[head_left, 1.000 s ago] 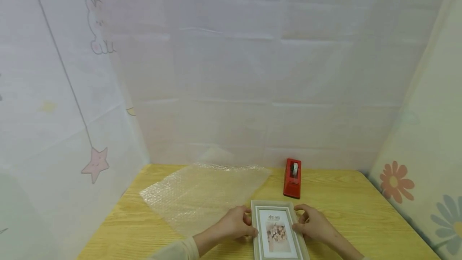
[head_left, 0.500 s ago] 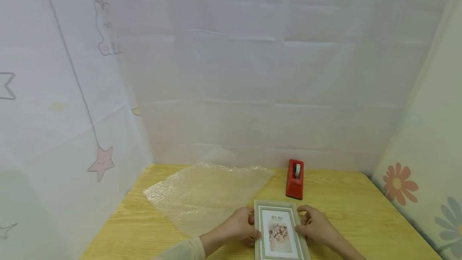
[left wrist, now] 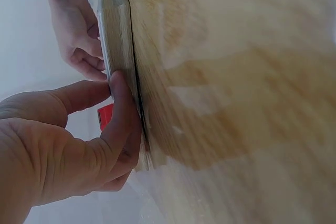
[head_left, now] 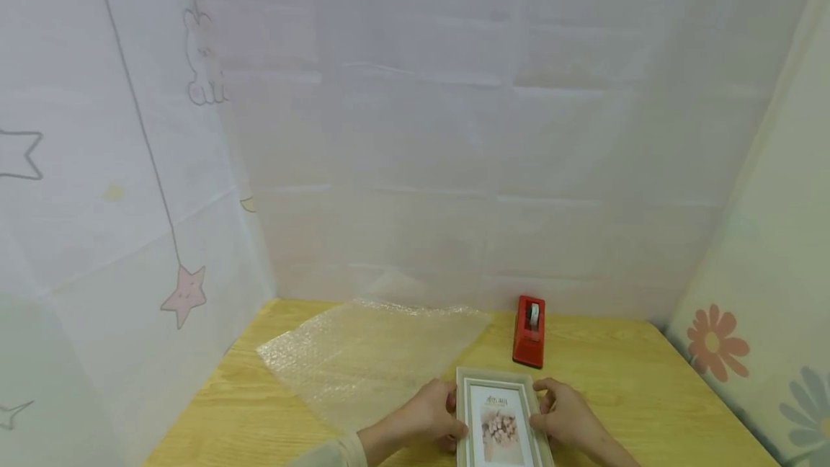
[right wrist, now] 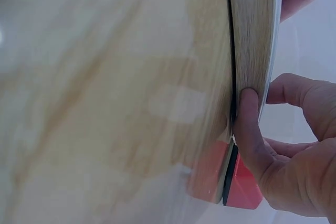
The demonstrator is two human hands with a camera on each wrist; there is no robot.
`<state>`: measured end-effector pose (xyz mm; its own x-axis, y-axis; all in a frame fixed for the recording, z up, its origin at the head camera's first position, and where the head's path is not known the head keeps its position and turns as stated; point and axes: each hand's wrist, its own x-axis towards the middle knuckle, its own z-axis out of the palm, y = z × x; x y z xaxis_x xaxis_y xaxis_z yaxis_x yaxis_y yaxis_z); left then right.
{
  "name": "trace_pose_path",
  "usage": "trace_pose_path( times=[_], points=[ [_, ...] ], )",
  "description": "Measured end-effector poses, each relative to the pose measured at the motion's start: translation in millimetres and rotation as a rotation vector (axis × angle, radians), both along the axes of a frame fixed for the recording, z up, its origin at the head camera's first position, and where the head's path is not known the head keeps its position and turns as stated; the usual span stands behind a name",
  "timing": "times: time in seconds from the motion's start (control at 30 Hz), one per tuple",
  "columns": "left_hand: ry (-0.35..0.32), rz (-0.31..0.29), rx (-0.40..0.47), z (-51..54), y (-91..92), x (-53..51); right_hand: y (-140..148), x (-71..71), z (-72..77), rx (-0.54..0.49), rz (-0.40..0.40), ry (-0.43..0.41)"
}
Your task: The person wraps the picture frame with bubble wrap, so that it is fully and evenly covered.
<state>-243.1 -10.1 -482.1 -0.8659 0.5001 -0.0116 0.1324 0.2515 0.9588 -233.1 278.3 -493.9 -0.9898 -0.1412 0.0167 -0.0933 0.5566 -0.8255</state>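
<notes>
A pale wood-look picture frame (head_left: 500, 429), face up with a flower picture in it, lies at the near side of the table in the head view. My left hand (head_left: 431, 413) holds its left edge, and my right hand (head_left: 567, 416) holds its right edge. In the left wrist view, the thumb and fingers of the left hand (left wrist: 79, 140) pinch the frame's side (left wrist: 116, 30). The right wrist view has the right hand (right wrist: 294, 156) with one fingertip against the side (right wrist: 253, 40) and the thumb at the top edge. The frame's near end is cut off in the head view.
Behind and left of the frame, a clear bubble wrap sheet (head_left: 376, 359) is spread on the wooden table (head_left: 648, 395). A red tape dispenser (head_left: 529, 337) stands beyond the frame, close to the back wall. Printed cloth walls (head_left: 415, 128) enclose the table at the back and sides.
The head view has shifted slightly, so everything appears a little farther right and lower. Both hands keep their hold, and the frame stays in place relative to the table.
</notes>
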Motion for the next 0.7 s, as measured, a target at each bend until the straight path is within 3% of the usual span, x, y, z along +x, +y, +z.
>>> trace_pose_path(
  times=[0.23,0.47,0.6,0.7],
  points=[
    [0.012,-0.036,-0.009,3.5,1.9,1.4,-0.3,3.0,4.6,0.046,-0.028,-0.041],
    [0.050,-0.024,0.005,11.2,-0.3,3.1,-5.2,5.8,16.5,0.073,-0.011,0.052],
    [0.096,-0.016,-0.012,20.4,-4.7,3.2,-12.2,9.4,29.9,0.061,-0.015,0.096],
    [0.120,-0.017,-0.024,33.2,-9.2,1.4,-18.1,11.4,42.3,0.074,-0.035,0.128]
  ],
)
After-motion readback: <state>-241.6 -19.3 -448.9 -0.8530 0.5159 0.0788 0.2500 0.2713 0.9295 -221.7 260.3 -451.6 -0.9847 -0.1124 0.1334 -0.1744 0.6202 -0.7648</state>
